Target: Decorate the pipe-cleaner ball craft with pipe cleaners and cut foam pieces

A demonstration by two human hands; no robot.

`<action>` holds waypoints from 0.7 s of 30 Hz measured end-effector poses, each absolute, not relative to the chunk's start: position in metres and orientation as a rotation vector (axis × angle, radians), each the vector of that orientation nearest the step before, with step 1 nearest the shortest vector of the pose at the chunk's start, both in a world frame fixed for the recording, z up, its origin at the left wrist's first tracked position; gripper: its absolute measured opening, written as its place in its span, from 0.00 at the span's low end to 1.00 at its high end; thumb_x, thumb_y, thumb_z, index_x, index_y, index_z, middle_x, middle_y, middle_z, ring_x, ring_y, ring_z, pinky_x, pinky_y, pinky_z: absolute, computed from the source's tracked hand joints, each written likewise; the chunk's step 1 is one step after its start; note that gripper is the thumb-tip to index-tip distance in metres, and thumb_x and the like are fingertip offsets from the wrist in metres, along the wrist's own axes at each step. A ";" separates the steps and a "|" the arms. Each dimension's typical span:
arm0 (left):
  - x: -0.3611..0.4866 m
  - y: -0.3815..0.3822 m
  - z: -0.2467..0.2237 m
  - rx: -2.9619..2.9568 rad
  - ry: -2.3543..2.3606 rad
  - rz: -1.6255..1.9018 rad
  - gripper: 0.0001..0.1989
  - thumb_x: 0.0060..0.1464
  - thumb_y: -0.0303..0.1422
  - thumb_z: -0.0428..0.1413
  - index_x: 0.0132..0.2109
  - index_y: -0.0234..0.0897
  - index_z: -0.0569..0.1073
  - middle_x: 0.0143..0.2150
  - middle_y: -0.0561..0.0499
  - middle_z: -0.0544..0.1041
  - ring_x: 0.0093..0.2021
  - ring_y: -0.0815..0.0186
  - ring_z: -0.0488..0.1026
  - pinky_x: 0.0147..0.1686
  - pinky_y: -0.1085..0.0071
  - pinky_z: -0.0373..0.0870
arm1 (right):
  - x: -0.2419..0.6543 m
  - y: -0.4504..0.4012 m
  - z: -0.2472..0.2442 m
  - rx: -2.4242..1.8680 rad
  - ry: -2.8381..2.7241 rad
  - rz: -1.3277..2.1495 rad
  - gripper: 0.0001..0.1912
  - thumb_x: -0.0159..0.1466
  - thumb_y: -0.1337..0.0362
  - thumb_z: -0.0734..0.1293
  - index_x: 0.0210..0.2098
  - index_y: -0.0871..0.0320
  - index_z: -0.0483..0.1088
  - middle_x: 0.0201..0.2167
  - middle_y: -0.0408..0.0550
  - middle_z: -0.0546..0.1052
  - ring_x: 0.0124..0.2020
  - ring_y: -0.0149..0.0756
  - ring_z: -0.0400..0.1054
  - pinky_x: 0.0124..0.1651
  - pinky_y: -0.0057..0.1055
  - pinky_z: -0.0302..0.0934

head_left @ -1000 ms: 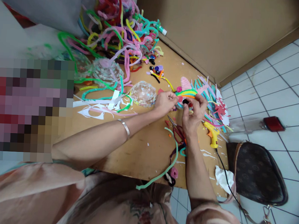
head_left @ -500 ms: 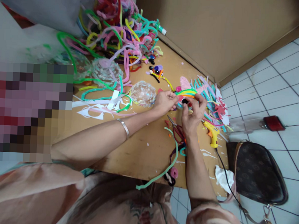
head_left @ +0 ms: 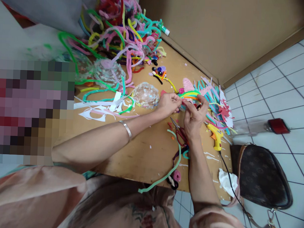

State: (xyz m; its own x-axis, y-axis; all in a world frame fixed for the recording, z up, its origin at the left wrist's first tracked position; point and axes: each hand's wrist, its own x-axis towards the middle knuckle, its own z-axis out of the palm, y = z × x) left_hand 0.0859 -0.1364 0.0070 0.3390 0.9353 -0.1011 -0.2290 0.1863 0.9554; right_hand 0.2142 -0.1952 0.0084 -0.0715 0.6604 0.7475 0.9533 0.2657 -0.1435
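You are working at close range with your 2 hands over the rainbow-striped craft piece (head_left: 189,94); for a careful hold, you are probably best off bracing its near edge with 1 hand while pressing lightly with the other, since soft fuzzy strips are likely to be bending or lifting under a hard push; you are also wise to be leaving the pink-red part (head_left: 183,100) uncovered, so that you are seeing its edge as you are lining it up.

Your left hand (head_left: 170,104) is pinching, thumb and index finger drawn together, seemingly on that pink-red part; your right hand (head_left: 195,119) is curving over the near side of the piece, its thumb pointing toward the left fingertips and its other fingers bending above; whether it is gripping anything, you cannot tell from this view, as the fingers are hiding the contact.

The craft piece is lying on the table (head_left: 140,153), just beyond your fingertips and partly under the right hand; the clear dome (head_left: 145,95) is sitting just beside your left hand; the scissors (head_left: 181,137) are lying near your right wrist, and the yellow glue gun (head_left: 217,137) is resting to its right, so you are safest leaving its nozzle untouched.
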 end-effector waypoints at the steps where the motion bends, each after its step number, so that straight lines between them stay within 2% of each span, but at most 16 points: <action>1: 0.086 -0.136 0.007 1.052 0.847 0.976 0.09 0.55 0.22 0.56 0.28 0.33 0.68 0.17 0.58 0.70 0.17 0.77 0.67 0.20 0.81 0.62 | 0.215 -0.195 0.007 -1.480 -1.826 -0.518 0.16 0.64 0.69 0.60 0.45 0.52 0.77 0.55 0.53 0.67 0.58 0.46 0.62 0.56 0.49 0.61; 7: 0.086 -0.135 0.002 1.048 0.824 0.964 0.06 0.56 0.22 0.54 0.31 0.33 0.68 0.19 0.58 0.71 0.18 0.77 0.68 0.21 0.81 0.64 | 0.217 -0.195 0.002 -1.547 -1.859 -0.520 0.16 0.64 0.68 0.60 0.48 0.52 0.74 0.59 0.55 0.66 0.62 0.49 0.59 0.60 0.55 0.56; 12: 0.088 -0.130 -0.002 0.920 0.911 1.043 0.07 0.56 0.20 0.51 0.36 0.36 0.65 0.21 0.60 0.69 0.19 0.76 0.68 0.22 0.82 0.66 | 0.216 -0.194 0.002 -1.573 -1.838 -0.479 0.14 0.65 0.65 0.60 0.46 0.53 0.74 0.59 0.56 0.67 0.62 0.49 0.59 0.59 0.55 0.56; 21: 0.089 -0.137 -0.008 0.908 0.802 1.077 0.06 0.59 0.23 0.52 0.33 0.35 0.66 0.23 0.59 0.69 0.22 0.78 0.68 0.25 0.82 0.67 | 0.214 -0.195 0.003 -1.557 -1.832 -0.483 0.14 0.64 0.66 0.60 0.45 0.54 0.74 0.59 0.56 0.67 0.62 0.49 0.59 0.59 0.54 0.58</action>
State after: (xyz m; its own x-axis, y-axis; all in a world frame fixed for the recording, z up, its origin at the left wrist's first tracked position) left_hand 0.0890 -0.1366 -0.0076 0.2791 0.9547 -0.1032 -0.3727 0.2068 0.9046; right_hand 0.2142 -0.1946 0.0034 -0.0578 0.7152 0.6965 0.9656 0.2173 -0.1430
